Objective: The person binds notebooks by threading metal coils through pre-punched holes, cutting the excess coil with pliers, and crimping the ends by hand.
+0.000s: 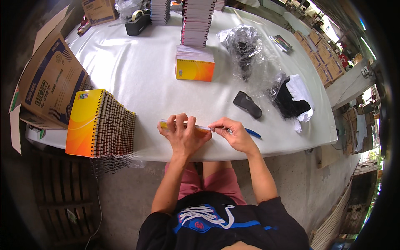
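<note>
Near the table's front edge, my left hand (181, 134) grips a thin yellow notebook (202, 127), which I see almost edge-on. My right hand (234, 135) is closed at the notebook's right end, with thumb and fingertips pinched together. A small dark and silvery bit shows among those fingers, too small to name. A slim blue handle-like thing (253, 133) shows just beyond my right wrist; I cannot tell whether it is held. To the left stands a stack of yellow-orange spiral notebooks (85, 125), their black wire coils facing right. Loose black coils (111, 163) hang over the edge below it.
An open cardboard box (54, 83) leans at the far left. Ahead lie a stack of small yellow-orange pads (195, 68) and tall piles of bound books (196, 23). A black tape dispenser (138, 25), a dark grey object (247, 104) and crumpled clear plastic (258, 54) also lie on the table.
</note>
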Motion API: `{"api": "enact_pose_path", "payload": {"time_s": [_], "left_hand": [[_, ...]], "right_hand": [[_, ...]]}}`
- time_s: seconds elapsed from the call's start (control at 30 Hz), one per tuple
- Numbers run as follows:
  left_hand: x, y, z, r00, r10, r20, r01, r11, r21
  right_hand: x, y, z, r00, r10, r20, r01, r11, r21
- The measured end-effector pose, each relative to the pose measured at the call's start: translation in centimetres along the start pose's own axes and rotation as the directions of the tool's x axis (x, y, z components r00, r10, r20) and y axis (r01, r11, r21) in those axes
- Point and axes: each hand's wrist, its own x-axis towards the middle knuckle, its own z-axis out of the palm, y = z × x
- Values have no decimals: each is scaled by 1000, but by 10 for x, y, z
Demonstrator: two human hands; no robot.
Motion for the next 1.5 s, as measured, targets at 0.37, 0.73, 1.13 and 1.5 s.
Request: {"api": "enact_pose_path", "payload": {"time_s": [0.37, 0.73, 1.13, 1.5], "left_hand": [[7, -6, 2, 995, 49, 81, -50, 999, 12], [15, 1, -13, 977, 52, 205, -47, 998, -30], [15, -12, -8, 972, 200, 125, -172, 963, -207], [18, -14, -16, 973, 148, 175, -91, 951, -295]], "right_hand": [[-3, -5, 4, 979, -193, -68, 158, 925, -344], [0, 7, -6, 999, -48, 10, 49, 987, -154], [-11, 16, -6, 949, -301, -95, 246, 894, -376], [2, 77, -61, 936, 8, -352, -320, 435, -841]]}}
